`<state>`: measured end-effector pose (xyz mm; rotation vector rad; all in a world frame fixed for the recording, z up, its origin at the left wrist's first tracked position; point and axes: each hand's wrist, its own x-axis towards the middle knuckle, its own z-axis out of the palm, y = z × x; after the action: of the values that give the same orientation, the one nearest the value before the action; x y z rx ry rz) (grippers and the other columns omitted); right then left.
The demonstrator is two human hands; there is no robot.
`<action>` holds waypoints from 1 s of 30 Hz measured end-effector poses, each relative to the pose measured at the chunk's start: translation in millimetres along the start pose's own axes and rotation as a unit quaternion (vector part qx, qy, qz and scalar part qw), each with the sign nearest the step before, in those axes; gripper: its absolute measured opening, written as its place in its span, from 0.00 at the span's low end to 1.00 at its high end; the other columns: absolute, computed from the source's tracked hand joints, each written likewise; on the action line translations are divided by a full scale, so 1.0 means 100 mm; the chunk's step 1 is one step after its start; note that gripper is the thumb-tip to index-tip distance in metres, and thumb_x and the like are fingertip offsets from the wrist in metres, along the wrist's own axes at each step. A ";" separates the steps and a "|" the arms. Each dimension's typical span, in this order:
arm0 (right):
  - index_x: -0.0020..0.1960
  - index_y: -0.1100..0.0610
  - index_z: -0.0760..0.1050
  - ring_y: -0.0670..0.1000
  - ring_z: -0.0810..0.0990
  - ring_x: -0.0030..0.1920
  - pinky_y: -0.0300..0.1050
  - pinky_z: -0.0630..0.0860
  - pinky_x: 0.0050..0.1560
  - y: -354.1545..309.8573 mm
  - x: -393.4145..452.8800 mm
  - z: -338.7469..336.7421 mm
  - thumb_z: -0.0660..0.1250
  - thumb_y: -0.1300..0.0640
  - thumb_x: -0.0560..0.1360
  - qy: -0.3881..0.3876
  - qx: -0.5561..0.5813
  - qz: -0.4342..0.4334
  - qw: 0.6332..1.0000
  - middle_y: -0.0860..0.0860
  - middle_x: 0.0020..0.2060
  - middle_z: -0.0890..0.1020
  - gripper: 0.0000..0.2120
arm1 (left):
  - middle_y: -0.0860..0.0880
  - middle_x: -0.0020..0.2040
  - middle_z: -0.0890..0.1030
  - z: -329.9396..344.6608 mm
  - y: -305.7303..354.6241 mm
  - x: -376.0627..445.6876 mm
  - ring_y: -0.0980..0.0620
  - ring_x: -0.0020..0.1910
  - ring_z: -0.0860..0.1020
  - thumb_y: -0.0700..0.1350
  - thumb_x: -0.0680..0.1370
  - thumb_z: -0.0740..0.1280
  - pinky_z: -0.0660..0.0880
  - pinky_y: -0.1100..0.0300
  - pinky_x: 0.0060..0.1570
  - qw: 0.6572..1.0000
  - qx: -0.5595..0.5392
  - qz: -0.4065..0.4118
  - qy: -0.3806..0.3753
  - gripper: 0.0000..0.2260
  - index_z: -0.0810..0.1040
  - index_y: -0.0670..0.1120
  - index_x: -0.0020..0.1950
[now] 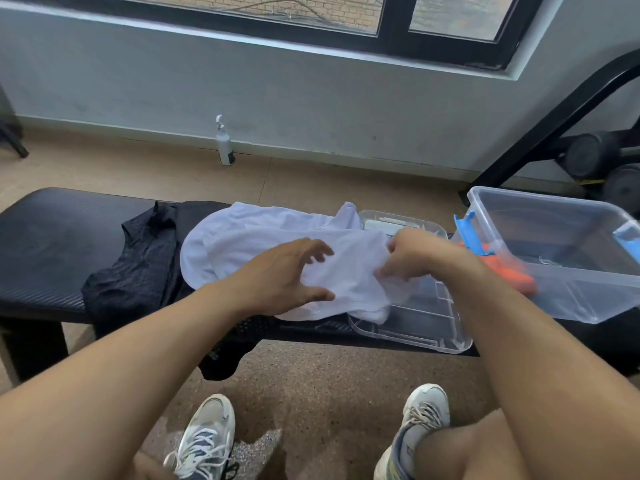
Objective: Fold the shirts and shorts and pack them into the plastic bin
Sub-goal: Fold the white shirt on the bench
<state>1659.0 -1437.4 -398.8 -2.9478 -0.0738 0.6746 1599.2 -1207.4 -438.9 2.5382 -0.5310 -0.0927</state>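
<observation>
Left of the white shirt (249,244), a black mesh garment (138,268) lies crumpled on the table (45,237), awaiting folding. The left hand (287,271) hovers spread over the shirt; the right hand (412,254) pinches its edge, likely to straighten it. Right of the shirt sit the bin lid (426,323) and the clear plastic bin (568,258), holding something orange (512,275). No writing is legible.

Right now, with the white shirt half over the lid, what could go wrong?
The white shirt drapes over the loose bin lid, so pulling with the right hand may drag the lid off the bench. The black garment already hangs over the bench edge and could slip to the floor.
</observation>
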 end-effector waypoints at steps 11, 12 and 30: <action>0.61 0.56 0.81 0.51 0.84 0.44 0.40 0.78 0.39 -0.58 -0.18 -0.10 0.67 0.63 0.80 -0.042 0.550 -0.257 0.794 0.54 0.47 0.87 0.11 | 0.57 0.47 0.85 -0.27 0.11 -0.16 0.63 0.48 0.82 0.49 0.80 0.70 0.78 0.66 0.46 0.917 -0.286 -0.060 0.270 0.07 0.81 0.53 0.58; 0.60 0.55 0.82 0.50 0.84 0.43 0.41 0.78 0.40 -0.61 -0.14 -0.07 0.70 0.63 0.79 0.017 0.525 -0.257 0.811 0.52 0.46 0.87 0.11 | 0.57 0.45 0.85 -0.32 0.06 -0.18 0.65 0.46 0.81 0.48 0.82 0.68 0.76 0.69 0.44 0.913 -0.286 -0.069 0.282 0.05 0.83 0.52 0.56; 0.49 0.51 0.80 0.48 0.79 0.44 0.47 0.75 0.47 -0.65 0.16 0.11 0.73 0.51 0.71 0.217 0.346 -0.210 0.888 0.46 0.44 0.83 0.08 | 0.35 0.37 0.82 -0.74 -0.40 -0.50 0.51 0.32 0.81 0.64 0.81 0.58 0.76 0.64 0.37 0.896 -0.304 -0.169 0.275 0.35 0.77 0.31 0.40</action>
<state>1666.7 -1370.8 -407.4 -2.2032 -0.3392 -0.0424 1580.3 -1120.0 -398.8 1.8836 0.1574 0.2877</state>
